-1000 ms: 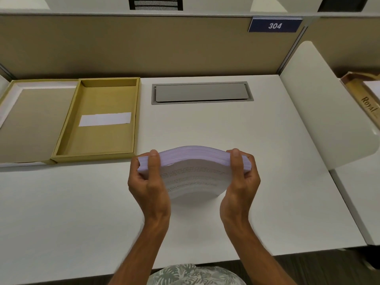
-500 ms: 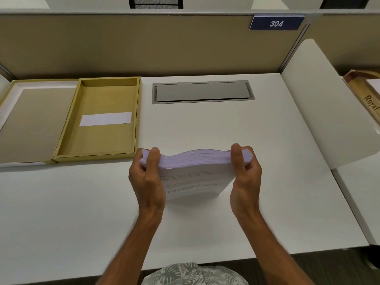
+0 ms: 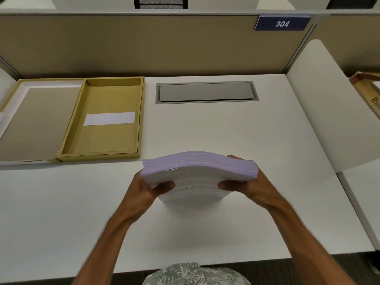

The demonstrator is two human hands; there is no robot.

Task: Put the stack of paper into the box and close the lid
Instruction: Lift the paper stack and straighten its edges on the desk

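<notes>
A thick stack of white paper [image 3: 197, 171] is held just above the white desk, its top bowed upward and its far edge raised. My left hand [image 3: 148, 188] grips its left side with the thumb on the printed face, and my right hand [image 3: 244, 184] grips its right side the same way. The open yellow box [image 3: 72, 132] lies at the left back of the desk, with a white label on its floor. Its lid [image 3: 30, 120] lies folded open flat to the left of it. The stack is to the right of the box's near corner and apart from it.
A grey cable hatch [image 3: 205, 92] is set into the desk [image 3: 226, 136] behind the stack. A tan partition [image 3: 144, 44] with a blue "304" sign [image 3: 282, 23] closes the back. A white divider panel [image 3: 324, 103] stands at the right, with a brown box [image 3: 368, 93] beyond it.
Both hands have shifted their grip: the fingers that curled over the stack's top edge now sit lower on its sides, with thumbs on the printed face. The stack has tipped back a little.
</notes>
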